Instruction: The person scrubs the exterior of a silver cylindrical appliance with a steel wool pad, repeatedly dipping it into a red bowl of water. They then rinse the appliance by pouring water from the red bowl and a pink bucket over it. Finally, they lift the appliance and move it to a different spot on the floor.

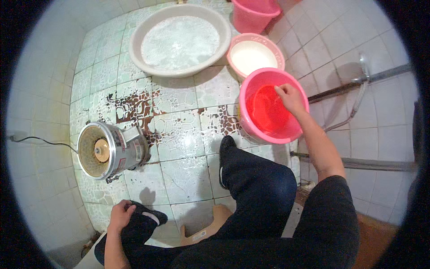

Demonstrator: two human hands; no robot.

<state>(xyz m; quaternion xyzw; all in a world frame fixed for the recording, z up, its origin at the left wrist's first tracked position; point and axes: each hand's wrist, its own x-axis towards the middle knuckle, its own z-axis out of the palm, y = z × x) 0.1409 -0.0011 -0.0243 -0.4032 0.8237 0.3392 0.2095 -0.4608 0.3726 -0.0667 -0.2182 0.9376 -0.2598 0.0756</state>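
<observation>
My right hand (290, 99) reaches into a pink bucket (250, 127) on the right, its fingers closed at the edge of a bright red, round scoop-like vessel (268, 112). The vessel's lower part and whatever lies beneath it are hidden. My left hand (121, 215) is over my left knee at the lower left, with curled fingers and thumb drawn in. Nothing shows in it. Closest to that hand is a silver cylindrical machine (127, 145) lying on its side, its round mouth showing a tan hub inside.
A wide pale basin (139, 54) of cloudy, foamy water stands at the back. Beside it are a pink basin (268, 42) holding white liquid and another pink bucket (253, 18). Pipes (376, 75) run along the right wall. The tiled floor (183, 139) looks wet; a black cord (42, 140) reaches the machine.
</observation>
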